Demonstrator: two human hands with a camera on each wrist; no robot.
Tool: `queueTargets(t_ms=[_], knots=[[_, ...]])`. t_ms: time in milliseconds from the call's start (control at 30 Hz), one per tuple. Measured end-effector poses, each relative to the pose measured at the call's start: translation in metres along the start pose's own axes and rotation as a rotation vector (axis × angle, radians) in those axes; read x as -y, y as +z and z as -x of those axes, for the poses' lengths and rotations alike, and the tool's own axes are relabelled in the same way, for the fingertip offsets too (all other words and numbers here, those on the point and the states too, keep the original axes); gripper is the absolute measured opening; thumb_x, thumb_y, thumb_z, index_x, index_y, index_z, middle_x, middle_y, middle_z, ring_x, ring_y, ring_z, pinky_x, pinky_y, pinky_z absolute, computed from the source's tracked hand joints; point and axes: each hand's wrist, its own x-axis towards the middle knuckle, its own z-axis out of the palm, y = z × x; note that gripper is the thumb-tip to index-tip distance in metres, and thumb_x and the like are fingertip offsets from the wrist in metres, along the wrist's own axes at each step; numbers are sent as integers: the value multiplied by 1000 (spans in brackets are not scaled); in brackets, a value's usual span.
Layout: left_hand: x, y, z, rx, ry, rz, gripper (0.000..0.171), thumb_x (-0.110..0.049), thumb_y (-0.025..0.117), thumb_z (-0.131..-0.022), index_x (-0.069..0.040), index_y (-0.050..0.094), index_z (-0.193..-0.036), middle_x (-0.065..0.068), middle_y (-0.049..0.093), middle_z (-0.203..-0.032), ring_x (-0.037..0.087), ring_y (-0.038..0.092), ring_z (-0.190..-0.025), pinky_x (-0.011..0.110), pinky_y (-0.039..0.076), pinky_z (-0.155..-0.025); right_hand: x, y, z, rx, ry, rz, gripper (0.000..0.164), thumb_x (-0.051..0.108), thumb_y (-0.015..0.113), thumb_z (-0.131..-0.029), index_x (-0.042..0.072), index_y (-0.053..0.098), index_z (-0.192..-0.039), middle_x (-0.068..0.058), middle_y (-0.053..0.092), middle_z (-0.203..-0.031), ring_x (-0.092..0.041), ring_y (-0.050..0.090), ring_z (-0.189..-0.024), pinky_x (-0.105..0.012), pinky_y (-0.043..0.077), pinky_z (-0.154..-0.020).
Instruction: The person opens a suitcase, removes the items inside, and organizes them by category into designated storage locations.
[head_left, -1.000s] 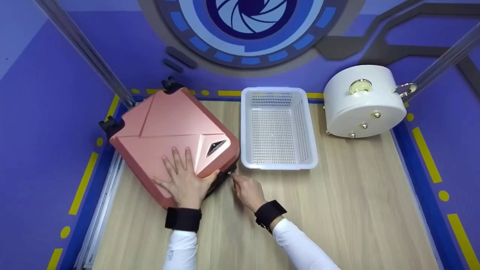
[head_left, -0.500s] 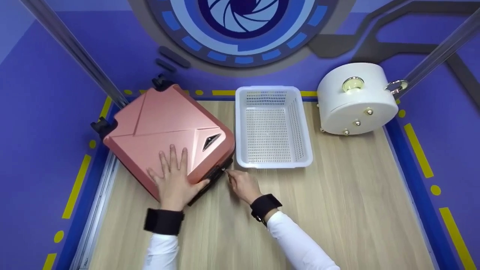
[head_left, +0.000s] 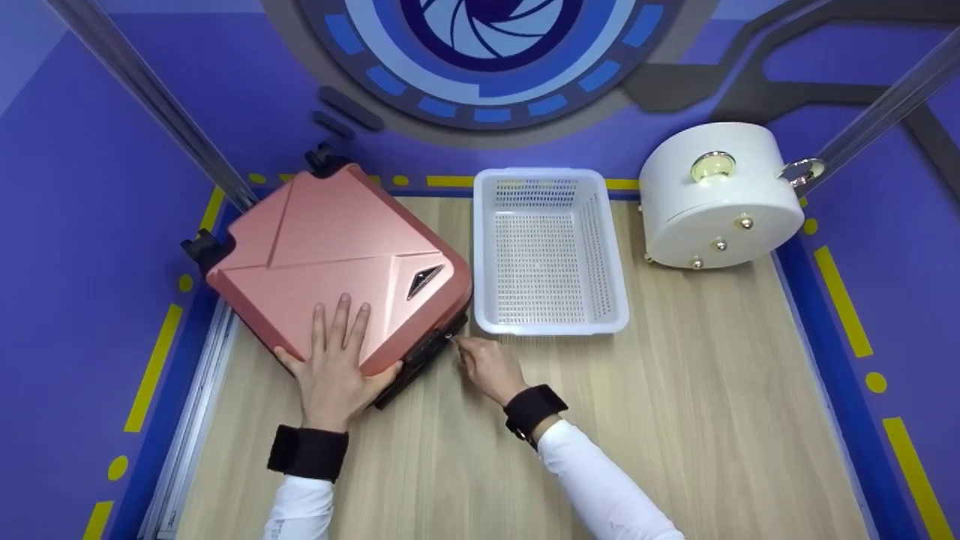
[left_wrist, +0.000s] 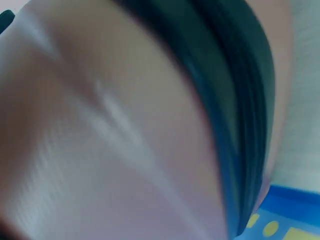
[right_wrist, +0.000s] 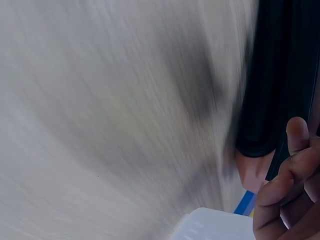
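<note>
A pink hard-shell suitcase lies flat and turned at an angle on the left in the head view, its black wheels at the far end. My left hand rests on its near part, fingers spread, thumb over the edge by the black handle. At the suitcase's near right corner my right hand pinches a small metal zipper pull. The right wrist view shows that hand's curled fingers beside the dark side of the case. Suitcase shell fills most of the blurred left wrist view.
A white perforated plastic basket stands right beside the suitcase corner. Farther right, against the back wall, is a white rounded case with gold studs and a ring handle. Blue walls and metal rails bound the wooden table.
My left hand has slid left and nearer over the suitcase toward its near left edge. The right hand keeps its pinch at the corner. The whole head view has shifted slightly.
</note>
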Motion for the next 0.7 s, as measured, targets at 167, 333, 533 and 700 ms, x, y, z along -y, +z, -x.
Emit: queueTargets(t_ms=[167, 333, 533, 700], knots=[[-3, 6, 5, -56, -44, 50, 109, -67, 85, -73, -25, 51, -168, 9, 48, -178, 50, 40, -164, 106, 14, -108, -5, 15, 4, -17, 34, -37, 29, 8, 67, -104, 14, 83, -127, -3, 87, -103, -22, 84, -86, -49, 65, -67], [-10, 10, 8, -103, -106, 73, 109, -63, 88, -73, -23, 52, -167, 11, 48, -178, 51, 41, -164, 107, 11, -107, -21, 44, 8, -13, 44, 3, 31, 10, 71, -103, 17, 84, -130, -1, 88, -110, -21, 85, -90, -38, 67, -70], [-29, 21, 2, -162, -170, 50, 110, -64, 92, -72, -23, 54, -167, 9, 48, -178, 48, 42, -165, 106, 11, -109, -29, 55, 5, -47, 0, 108, 30, 15, 73, -103, 22, 84, -129, 4, 88, -108, -15, 85, -88, -35, 66, -68], [-47, 30, -6, -195, -221, 23, 108, -62, 94, -74, -20, 56, -166, 10, 49, -178, 47, 42, -166, 105, 13, -111, -16, 42, 4, -47, -25, 47, 31, 10, 71, -101, 17, 84, -128, -1, 88, -104, -20, 85, -87, -39, 66, -68]])
